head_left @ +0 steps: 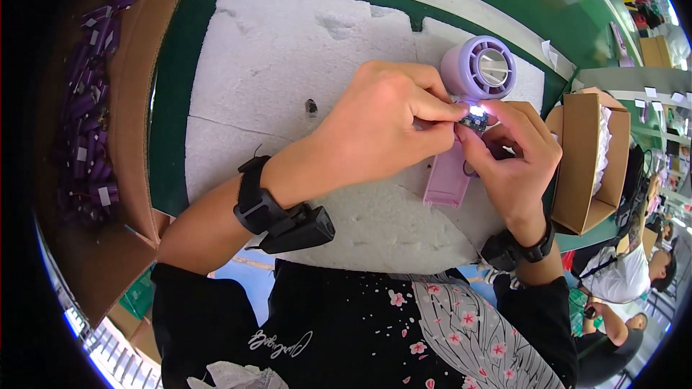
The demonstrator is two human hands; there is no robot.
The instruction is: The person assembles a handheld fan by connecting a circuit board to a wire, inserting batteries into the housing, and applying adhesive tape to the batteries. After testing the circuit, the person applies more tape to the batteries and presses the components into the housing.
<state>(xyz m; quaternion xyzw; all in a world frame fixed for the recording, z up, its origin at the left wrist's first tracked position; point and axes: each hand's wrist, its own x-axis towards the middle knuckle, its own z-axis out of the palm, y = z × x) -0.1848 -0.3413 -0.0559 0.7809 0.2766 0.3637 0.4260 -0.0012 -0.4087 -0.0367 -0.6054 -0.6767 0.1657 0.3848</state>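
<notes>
A small circuit board [474, 122] with a bright white light on it is pinched between both hands. My left hand [386, 119] grips its left side with thumb and fingers closed. My right hand [515, 158] closes on its right side, fingers curled. Just beyond the fingertips lies a lilac handheld fan [452, 68], its round grille and silvery centre facing up. Below the hands, a pink-lilac handle housing [446, 181] rests on a white foam board [281, 65]. The fingers partly cover the circuit board and the upper handle.
At the left stands a cardboard box [133, 101] filled with purple cylindrical cells [90, 108]. To the right is an open cardboard box [573, 155] with white wrapping inside. Under the foam is a green tabletop [171, 101]. Other people [623, 274] are at the far right.
</notes>
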